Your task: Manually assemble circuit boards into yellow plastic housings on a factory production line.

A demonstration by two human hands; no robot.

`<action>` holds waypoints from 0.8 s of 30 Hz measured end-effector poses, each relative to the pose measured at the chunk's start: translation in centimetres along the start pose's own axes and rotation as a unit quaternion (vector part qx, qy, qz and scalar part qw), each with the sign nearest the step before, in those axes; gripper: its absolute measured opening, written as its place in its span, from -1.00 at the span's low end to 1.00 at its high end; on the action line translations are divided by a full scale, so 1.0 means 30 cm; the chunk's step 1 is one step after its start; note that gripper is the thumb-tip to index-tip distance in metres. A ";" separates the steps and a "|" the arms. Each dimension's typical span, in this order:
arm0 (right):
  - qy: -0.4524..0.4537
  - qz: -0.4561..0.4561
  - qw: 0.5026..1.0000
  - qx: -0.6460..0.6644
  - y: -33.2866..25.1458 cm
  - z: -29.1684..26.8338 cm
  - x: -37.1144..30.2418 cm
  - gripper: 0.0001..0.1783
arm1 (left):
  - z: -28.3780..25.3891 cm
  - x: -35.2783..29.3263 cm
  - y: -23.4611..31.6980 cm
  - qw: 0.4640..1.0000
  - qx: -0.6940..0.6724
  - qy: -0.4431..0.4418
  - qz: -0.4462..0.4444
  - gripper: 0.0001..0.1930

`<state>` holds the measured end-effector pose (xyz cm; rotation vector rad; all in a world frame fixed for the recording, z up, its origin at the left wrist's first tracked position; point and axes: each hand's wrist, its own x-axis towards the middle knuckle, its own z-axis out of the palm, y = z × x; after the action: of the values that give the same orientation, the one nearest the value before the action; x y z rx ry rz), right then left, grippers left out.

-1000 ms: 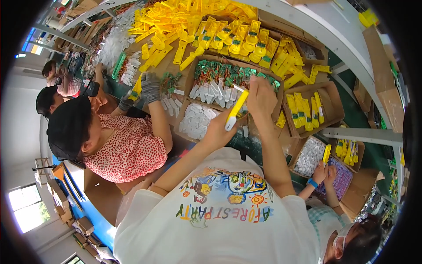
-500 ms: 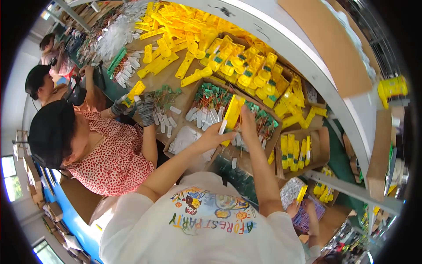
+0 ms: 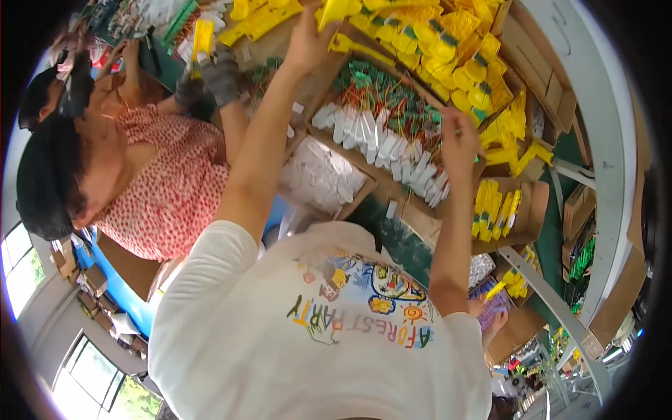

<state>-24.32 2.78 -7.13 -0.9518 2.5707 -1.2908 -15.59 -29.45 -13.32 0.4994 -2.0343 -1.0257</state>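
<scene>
At the top of the view my left hand (image 3: 308, 45) is closed on a yellow plastic housing (image 3: 336, 10) beside the heap of such parts. My right hand (image 3: 460, 140) hovers by the right edge of a cardboard box (image 3: 413, 203), fingers loosely bent and apart, with nothing visible in them. Green circuit boards (image 3: 364, 77) with thin red wires fill that box, and white flat plastic pieces (image 3: 381, 140) hang from them in rows. Further right, several yellow assemblies (image 3: 495, 210) stand side by side in a small carton (image 3: 535, 210).
On my left a person in gloves (image 3: 220, 73) holds another yellow part (image 3: 203, 38). White pieces fill a tray (image 3: 322, 175) close to my body. A metal frame (image 3: 609, 140) curves along the right. Another person's hands (image 3: 493, 315) work at the lower right.
My hands have parted. The yellow piece they held together is out of them; the left has reached up and away to the yellow heap, the right has moved to the box's right edge.
</scene>
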 end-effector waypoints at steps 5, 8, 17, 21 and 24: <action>-0.190 0.116 0.969 0.111 0.004 0.169 -0.417 -0.83 | -0.208 -0.199 0.510 0.957 -0.169 -0.135 -0.192 -0.75; -0.236 0.029 0.971 0.019 0.024 0.308 -0.540 -0.84 | -0.304 -0.371 0.553 0.931 -0.214 -0.188 -0.227 -0.76; -0.200 -0.062 0.945 -0.250 0.057 0.561 -0.517 -0.84 | -0.488 -0.549 0.734 0.848 0.081 -0.521 -0.057 -0.81; -0.172 -0.035 0.984 -0.024 0.036 0.431 -0.531 -0.81 | -0.395 -0.663 0.719 0.821 0.046 -0.564 -0.072 -0.83; -0.178 0.139 0.955 0.191 -0.046 0.245 -0.566 -0.77 | -0.262 -0.807 0.681 0.880 -0.150 -0.450 0.005 -0.67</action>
<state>-7.46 6.95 -13.65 -0.6467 1.9999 -1.3240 5.51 -5.81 -5.47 -0.2232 -2.5569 -1.7491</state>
